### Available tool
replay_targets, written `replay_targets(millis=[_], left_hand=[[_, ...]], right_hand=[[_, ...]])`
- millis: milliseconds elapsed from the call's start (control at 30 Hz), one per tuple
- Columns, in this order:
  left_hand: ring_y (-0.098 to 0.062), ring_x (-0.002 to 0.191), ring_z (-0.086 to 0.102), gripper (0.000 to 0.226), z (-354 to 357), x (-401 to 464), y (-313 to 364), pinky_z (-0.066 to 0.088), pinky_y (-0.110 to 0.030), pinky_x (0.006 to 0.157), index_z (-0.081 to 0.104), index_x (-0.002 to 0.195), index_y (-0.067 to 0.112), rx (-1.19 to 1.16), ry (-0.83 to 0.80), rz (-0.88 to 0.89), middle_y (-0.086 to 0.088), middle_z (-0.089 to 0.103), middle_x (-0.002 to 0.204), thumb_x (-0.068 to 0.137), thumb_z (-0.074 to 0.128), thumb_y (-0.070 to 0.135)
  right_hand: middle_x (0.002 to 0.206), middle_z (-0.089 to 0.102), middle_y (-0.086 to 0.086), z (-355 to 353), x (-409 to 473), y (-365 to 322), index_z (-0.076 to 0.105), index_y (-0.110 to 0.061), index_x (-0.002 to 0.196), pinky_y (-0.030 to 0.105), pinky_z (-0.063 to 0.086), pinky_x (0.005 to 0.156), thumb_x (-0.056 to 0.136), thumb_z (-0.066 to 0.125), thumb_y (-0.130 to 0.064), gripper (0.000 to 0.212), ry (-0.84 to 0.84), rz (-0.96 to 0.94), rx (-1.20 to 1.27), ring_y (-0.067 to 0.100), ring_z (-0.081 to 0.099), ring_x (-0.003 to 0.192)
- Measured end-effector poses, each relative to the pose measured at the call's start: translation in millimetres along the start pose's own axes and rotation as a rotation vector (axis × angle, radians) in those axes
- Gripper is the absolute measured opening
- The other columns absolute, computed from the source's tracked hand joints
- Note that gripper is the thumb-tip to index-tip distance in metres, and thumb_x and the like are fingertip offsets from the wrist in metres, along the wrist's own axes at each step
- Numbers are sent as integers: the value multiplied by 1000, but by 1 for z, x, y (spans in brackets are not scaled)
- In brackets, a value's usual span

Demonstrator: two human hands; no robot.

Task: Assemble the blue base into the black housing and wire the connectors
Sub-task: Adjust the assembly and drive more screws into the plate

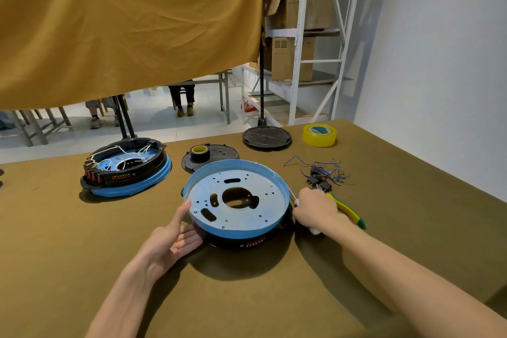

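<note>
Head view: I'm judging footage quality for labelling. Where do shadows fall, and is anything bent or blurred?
Head view: light from behind casts the blue base and black housing's shadow towards the camera; wide-angle distortion tilts the shelving; left hand and right hand look sharp.

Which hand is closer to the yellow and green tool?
Right. The right hand lies beside the yellow and green tool; the left hand is across the blue base.

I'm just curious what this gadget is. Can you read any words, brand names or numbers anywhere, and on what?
None can be read.
Black housing: orange print, too blurred.
Finished unit: light and orange print, too small.
Cardboard boxes: faint marks, illegible.
Yellow tape roll: green core label, illegible.
</note>
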State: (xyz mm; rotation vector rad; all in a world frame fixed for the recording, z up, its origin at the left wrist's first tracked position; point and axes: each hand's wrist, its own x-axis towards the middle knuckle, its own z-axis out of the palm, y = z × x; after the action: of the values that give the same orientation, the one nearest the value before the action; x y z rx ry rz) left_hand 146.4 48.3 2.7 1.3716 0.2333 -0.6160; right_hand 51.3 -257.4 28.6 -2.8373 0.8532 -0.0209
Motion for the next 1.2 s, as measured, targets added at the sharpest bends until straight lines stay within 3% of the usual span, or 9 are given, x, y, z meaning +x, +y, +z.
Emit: replay_targets(millis=[133,267,333,400,567,633,733,967,1200], left_hand=[[-33,91,78,99,1,1,2,63,-40,73,57,122,-7,5,-19,-14,-27,72,111,54,86,59],[-32,85,78,94,4,1,6,62,-40,72,58,118,-6,18,-53,-27,-26,77,98,55,85,57],[-31,85,78,93,6,2,10,62,-40,73,59,118,-7,30,-75,-40,-24,77,96,55,85,57],[-31,87,78,93,7,4,15,63,-38,72,60,119,-7,49,-92,-59,-24,77,98,57,85,58],[-32,92,78,93,6,16,16,65,-35,66,63,116,-9,59,-131,-84,-25,77,102,57,86,59],[-32,92,78,92,5,20,12,65,-35,65,64,115,-9,76,-140,-84,-24,77,101,58,85,61],[-31,94,78,94,1,23,6,65,-35,72,64,118,-7,107,-157,-70,-22,77,103,60,84,64],[-29,95,78,93,0,19,5,64,-32,73,65,118,-5,127,-176,-48,-20,78,103,63,83,67],[-29,94,78,96,-1,20,6,65,-33,74,64,118,-5,150,-167,-59,-19,78,102,59,84,68]], right_hand=[[101,55,7,-18,-5,-11,59,-11,106,37,40,66,105,44,-25,20,286,-15,138,28,51,78],[119,62,5,-48,-10,-27,59,-11,126,26,49,72,101,60,-33,32,267,-174,528,17,62,94],[111,65,0,-65,-11,-38,60,-15,120,15,48,56,92,74,-34,36,191,-232,731,7,64,78],[97,71,5,-75,-12,-52,64,-15,107,19,54,53,85,83,-27,31,127,-295,903,11,68,64],[99,73,9,-70,-5,-84,65,-17,106,34,62,71,83,84,-18,30,225,-473,1175,22,72,87],[103,71,7,-64,-2,-99,62,-18,110,45,61,84,91,77,-23,24,284,-547,1164,26,69,98],[101,67,2,-60,2,-118,59,-17,113,49,60,82,96,71,-25,22,323,-616,1122,24,66,98],[97,65,-11,-53,3,-141,58,-16,115,21,55,79,96,71,-28,26,376,-722,1030,6,61,94],[98,63,-15,-53,6,-143,58,-18,115,12,49,77,96,71,-26,24,370,-752,1002,-2,59,93]])
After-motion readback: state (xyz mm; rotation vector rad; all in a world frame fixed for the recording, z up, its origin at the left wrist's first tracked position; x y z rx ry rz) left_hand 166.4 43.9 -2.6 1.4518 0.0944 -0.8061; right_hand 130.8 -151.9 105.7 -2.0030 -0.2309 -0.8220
